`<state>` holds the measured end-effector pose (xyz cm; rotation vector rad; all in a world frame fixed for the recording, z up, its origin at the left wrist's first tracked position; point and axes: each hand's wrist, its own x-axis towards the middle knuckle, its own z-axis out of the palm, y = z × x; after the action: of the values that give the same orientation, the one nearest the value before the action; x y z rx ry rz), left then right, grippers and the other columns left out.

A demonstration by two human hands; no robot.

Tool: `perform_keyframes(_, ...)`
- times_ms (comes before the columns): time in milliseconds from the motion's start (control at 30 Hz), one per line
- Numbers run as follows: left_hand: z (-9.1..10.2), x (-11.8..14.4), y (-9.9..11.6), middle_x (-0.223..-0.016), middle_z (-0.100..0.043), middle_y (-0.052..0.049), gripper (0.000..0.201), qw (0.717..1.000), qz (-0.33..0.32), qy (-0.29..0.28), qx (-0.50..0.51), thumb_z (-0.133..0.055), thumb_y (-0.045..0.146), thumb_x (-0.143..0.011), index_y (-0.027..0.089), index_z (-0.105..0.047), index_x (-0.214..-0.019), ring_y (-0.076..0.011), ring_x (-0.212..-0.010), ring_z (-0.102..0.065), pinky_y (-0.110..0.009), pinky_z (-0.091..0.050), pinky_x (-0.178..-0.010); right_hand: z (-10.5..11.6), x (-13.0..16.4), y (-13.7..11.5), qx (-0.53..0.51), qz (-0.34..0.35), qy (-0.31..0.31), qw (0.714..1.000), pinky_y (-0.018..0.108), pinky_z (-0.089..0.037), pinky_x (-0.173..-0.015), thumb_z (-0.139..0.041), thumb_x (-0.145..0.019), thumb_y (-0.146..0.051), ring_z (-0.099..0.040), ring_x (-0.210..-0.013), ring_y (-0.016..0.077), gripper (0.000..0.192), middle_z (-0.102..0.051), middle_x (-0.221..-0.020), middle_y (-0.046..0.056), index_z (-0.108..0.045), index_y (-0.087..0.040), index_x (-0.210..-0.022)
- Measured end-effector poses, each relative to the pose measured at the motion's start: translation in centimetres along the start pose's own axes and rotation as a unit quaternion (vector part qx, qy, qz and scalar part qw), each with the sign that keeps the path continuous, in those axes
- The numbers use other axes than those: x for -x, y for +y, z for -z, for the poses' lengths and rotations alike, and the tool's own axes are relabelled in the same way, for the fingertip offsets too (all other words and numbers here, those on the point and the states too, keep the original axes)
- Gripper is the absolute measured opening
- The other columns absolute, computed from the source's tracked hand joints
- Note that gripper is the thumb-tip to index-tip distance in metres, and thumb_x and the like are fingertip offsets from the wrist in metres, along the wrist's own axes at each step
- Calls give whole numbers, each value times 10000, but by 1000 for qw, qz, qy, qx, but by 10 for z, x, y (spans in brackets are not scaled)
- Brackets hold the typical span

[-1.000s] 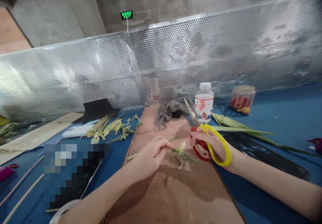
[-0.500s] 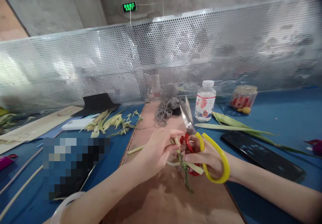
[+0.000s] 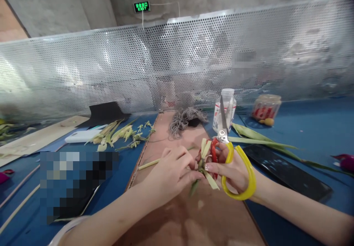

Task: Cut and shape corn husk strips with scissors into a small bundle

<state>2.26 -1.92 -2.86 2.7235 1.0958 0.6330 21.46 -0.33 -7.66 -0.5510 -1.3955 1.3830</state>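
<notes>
Between my two hands is a small knotted bundle of pale green leaf strips (image 3: 205,150), its ends sticking out above and below the knot. My left hand (image 3: 175,168) pinches it from the left with thumb and fingertips. From the other side, the thumb and fingers of my right hand (image 3: 233,166) touch the same bundle. Hooked over that right hand is a pair of scissors (image 3: 223,122) with yellow and red handles, blades pointing up and away. The blades look closed together. Some fingertips are hidden behind the bundle and the red handle.
A brown board (image 3: 182,220) lies under my hands, with grey yarn (image 3: 184,120) at its far end. Beyond the scissors stand a labelled bottle (image 3: 217,115) and a jar (image 3: 267,107). A dark phone (image 3: 287,172) lies right; wilted plant pieces (image 3: 121,133) lie left. A perforated metal screen (image 3: 179,65) stands behind.
The scissors have swung to the right and more upright, now in front of the bottle. The leaf bundle has turned in my fingers, and my left hand has rolled with its knuckles up.
</notes>
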Motion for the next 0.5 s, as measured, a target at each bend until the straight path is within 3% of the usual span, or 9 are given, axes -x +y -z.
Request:
perform_keyframes(133,0,-2,-2,-900,-619,-22,246,999,3,-39,29,-461,368,-906,196,-605,-804,-187,-871,-549,-357,-334,-798,-3,2,0,-6,-29,-32,999,216,-408,-480,-745,-688,-279,-483,-484,80,216,-546,-575,-38,-555,-179,-707)
perform_keyframes(233,-1,-2,-3,-929,-627,-21,190,998,-1,-37,56,-486,299,-900,207,-631,-818,-174,-865,-553,-342,-347,-787,-6,3,-1,-20,-49,-32,998,207,-405,-443,-766,-659,-288,-491,-436,77,246,-560,-534,-41,-553,-175,-709)
perform_keyframes(400,-3,-1,-2,-819,-623,-11,164,994,3,44,104,-523,295,-871,204,-610,-766,-150,-804,-555,-305,-395,-775,-6,4,-3,-31,-45,-17,998,194,-446,-466,-751,-681,-200,-552,-487,79,231,-600,-618,-51,-539,-195,-772)
perform_keyframes(500,-2,-1,-1,-782,-630,-1,135,988,36,59,135,-517,264,-861,197,-589,-769,-137,-759,-565,-284,-418,-745,-5,4,-4,-29,-54,-5,998,190,-450,-451,-755,-671,-184,-568,-485,86,252,-598,-613,-60,-530,-203,-784)
